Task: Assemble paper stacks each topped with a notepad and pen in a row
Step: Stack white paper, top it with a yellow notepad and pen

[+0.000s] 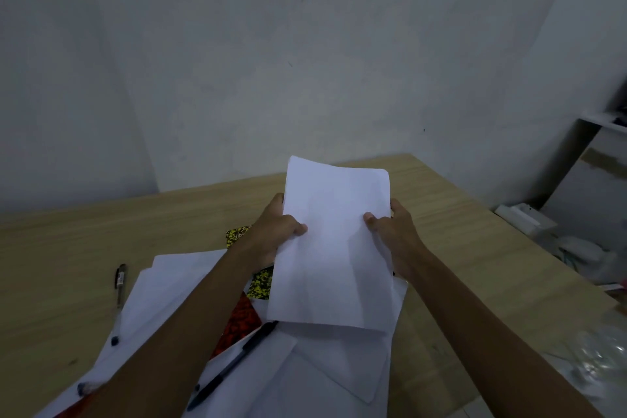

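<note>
I hold a stack of white paper (334, 248) above the wooden table (68, 265), tilted away from me. My left hand (274, 231) grips its left edge and my right hand (393, 234) grips its right edge, thumbs on top. Below lies a loose pile of white sheets (322, 366). A yellow-and-black notepad (259, 285) and a red-and-black notepad (241, 322) sit partly hidden under my left arm and the sheets. A dark pen (234, 363) lies diagonally on the pile. Another pen (119, 285) lies on the table at left.
A grey wall stands behind the table's far edge. To the right, past the table edge, are white boxes (526, 219) and a shelf (604, 119). Crumpled clear plastic (600, 356) lies at the table's right front.
</note>
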